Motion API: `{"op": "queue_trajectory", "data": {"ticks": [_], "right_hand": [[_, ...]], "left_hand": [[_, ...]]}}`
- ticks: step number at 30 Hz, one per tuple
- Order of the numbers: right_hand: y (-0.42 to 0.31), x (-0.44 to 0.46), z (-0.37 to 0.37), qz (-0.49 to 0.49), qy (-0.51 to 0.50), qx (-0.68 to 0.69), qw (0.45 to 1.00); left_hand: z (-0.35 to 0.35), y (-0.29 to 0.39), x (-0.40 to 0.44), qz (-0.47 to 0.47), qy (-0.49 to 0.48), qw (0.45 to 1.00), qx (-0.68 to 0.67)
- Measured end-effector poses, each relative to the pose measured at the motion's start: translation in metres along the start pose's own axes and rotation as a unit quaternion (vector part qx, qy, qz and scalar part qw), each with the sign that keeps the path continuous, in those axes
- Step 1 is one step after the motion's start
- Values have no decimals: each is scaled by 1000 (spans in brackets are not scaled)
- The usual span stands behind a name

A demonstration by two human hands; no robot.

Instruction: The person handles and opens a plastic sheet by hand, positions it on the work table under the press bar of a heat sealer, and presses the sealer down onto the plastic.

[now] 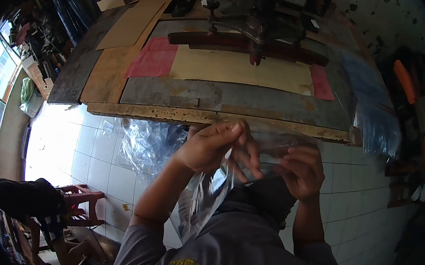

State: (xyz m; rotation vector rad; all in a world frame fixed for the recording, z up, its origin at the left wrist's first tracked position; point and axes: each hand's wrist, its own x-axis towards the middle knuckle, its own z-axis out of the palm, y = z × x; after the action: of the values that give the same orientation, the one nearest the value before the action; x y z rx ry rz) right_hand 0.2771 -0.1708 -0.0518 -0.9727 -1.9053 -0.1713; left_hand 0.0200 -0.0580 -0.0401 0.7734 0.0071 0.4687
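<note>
Clear plastic film (211, 197), possibly a bag, hangs in front of my chest near the table's front edge. My left hand (219, 147) has its thumb and forefinger closed together at the top of the film, the other fingers hanging bent. To the right, my right hand (302, 170) is closed with bent fingers on the opposite side of the same film. Glare and the see-through material hide the film's exact outline between the hands.
Across the worktable (166, 88), a dark red bar (245, 46) on a metal frame spans a yellow-and-pink strip (216, 65). Plastic sheets (376, 110) drape over the right edge. Crumpled plastic (149, 142) lies below left. Another person (28, 203) sits near a red stool (82, 200).
</note>
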Motion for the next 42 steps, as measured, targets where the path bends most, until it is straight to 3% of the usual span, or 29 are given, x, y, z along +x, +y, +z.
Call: {"op": "queue_trajectory", "data": {"ticks": [4,8,11,14,15,20,23,25,29,32,38,42], "right_hand": [[-18,-13,0,41,-2,65,997],[-26,-32,0,106,-2,133,985],[-12,-47,1,197,0,210,958],[3,-52,-3,283,-18,283,916],[10,-49,-15,268,-85,291,914],[-20,21,-23,283,-94,264,917],[-29,51,-16,273,-185,199,923],[-24,54,-15,272,-260,188,907],[-17,49,-13,274,-275,193,901],[-16,42,-12,282,-275,198,897],[-17,43,-11,297,-233,238,895],[-17,43,-8,321,-224,230,891]], "left_hand": [[-11,7,-12,48,-41,981,183],[-1,21,-18,-21,22,964,265],[0,23,-11,-41,0,940,338],[-5,13,-4,14,4,899,437],[-7,7,-2,11,18,913,407],[8,-8,12,-33,43,944,324],[19,-3,22,-28,6,887,461],[13,-9,22,-24,0,931,365],[10,-7,18,-64,35,968,239],[7,-13,20,-56,42,961,268],[-1,-32,24,-11,23,983,180],[6,-30,23,10,60,942,329]]}}
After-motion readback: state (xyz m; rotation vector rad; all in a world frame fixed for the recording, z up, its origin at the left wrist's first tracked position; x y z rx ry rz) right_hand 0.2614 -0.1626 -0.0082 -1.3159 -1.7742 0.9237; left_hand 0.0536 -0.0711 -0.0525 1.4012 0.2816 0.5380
